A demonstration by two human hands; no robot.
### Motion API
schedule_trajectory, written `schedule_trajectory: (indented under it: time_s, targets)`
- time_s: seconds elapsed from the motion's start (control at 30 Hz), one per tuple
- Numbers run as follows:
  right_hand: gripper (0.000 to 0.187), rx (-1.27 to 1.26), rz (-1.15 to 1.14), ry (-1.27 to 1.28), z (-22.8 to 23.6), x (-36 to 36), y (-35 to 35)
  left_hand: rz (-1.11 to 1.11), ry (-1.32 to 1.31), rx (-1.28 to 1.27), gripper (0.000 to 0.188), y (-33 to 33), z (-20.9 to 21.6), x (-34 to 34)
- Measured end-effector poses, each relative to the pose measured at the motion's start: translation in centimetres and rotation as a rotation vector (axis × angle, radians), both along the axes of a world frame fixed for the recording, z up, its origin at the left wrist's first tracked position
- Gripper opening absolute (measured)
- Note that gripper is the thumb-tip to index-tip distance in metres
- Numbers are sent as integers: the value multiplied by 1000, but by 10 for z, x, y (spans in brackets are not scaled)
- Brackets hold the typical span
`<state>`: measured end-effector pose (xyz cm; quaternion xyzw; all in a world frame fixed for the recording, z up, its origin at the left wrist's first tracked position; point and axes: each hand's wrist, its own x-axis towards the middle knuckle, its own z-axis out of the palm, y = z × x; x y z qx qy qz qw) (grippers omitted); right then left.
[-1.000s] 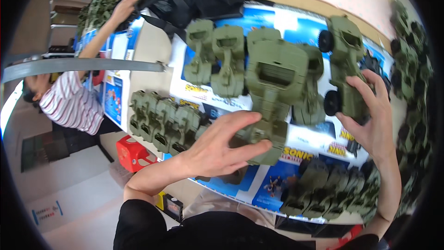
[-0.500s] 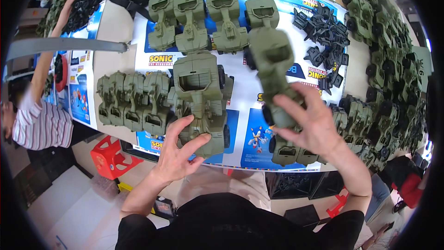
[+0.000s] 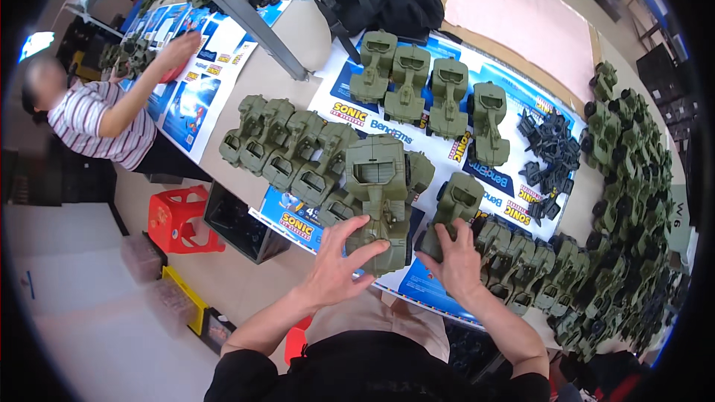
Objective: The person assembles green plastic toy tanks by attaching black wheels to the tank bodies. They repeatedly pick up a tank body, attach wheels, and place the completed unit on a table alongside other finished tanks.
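My left hand [image 3: 341,264] has its thumb and fingers around the lower end of an olive-green toy vehicle [image 3: 376,167], which is tilted up toward me and has an open recess near its top. Just right of it, my right hand [image 3: 456,264] grips a second olive-green toy vehicle [image 3: 462,195] by its lower part; the fingers cover much of it. Behind my hands, several matching vehicles [image 3: 410,78] stand in a slanting row. More green vehicles [image 3: 304,145] sit side by side left of my left hand, the nearest partly hidden by the one I hold.
Black plastic parts [image 3: 551,149] lie heaped at the right, beside a large mass of green vehicles [image 3: 633,171]. A grey metal bar [image 3: 246,18] crosses the upper left, near a black bag [image 3: 395,4]. A co-worker in a striped top [image 3: 112,119] works far left, behind a red stool [image 3: 182,219].
The view has turned, shifting the table in the picture. My right hand has brought its toy vehicle down from the back row, closer to me. My left hand keeps its hold on its vehicle.
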<state>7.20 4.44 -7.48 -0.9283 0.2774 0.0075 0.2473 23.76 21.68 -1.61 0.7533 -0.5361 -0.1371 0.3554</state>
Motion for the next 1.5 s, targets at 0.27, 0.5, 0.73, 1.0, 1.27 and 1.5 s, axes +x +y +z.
schedule_trajectory:
  time_s: [0.27,0.5,0.73,1.0,1.27,1.5]
  targets:
    - [61,-208,38,113,-1,-1,13,-20,25,-110,65,7,9,12]
    - [30,473,-294,-482,66,31,-12,-253,25,-118,65,18,25,20]
    - [76,1123,-342,-581,96,30,-2,-565,-145,-175,71,20,23,16]
    - [78,1083,-674,-548,88,3,2,-579,216,-250,74,4,5,0]
    - [84,1190,-590,-250,50,-33,-6,-329,590,-214,75,-24,19,-38]
    - [81,1273,-620,-300,31,-67,-9,-265,549,-182,65,-27,25,-66]
